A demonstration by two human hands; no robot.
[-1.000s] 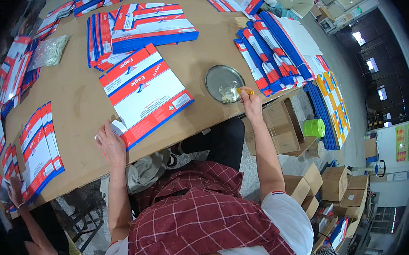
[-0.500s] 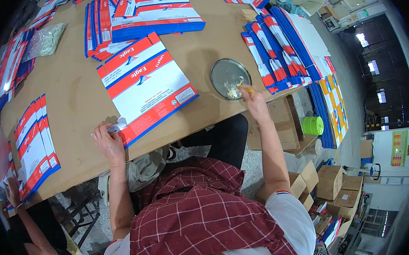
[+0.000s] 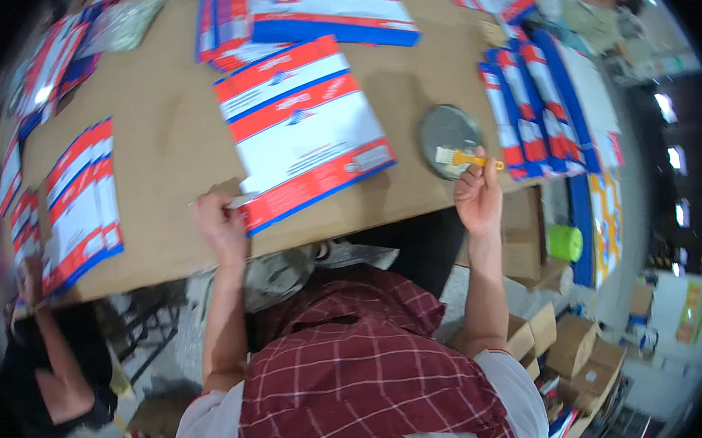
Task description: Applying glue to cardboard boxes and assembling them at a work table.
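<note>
A yellow-handled flat brush (image 3: 467,159) is pinched in my right hand (image 3: 480,198), its pale bristles pointing left over the near side of a round dark dish (image 3: 440,125). In front of me lies a flat printed carton (image 3: 304,137) in red, white and blue. My left hand (image 3: 223,224) is closed at the carton's near left corner, with a small white flap (image 3: 242,200) at the fingertips. Motion blur softens the fingers.
Stacks of flat cartons (image 3: 337,20) stand at the back, with more bundles (image 3: 534,108) at the right edge. Fanned cartons (image 3: 85,197) lie left, near another person's hand (image 3: 31,278). A clear bag (image 3: 127,25) sits far left; a green container (image 3: 564,243) is below the table.
My right hand has drawn the brush up from the dish, and its bristles now show, turned left. My left hand stays at the carton's corner. The whole view has shifted.
</note>
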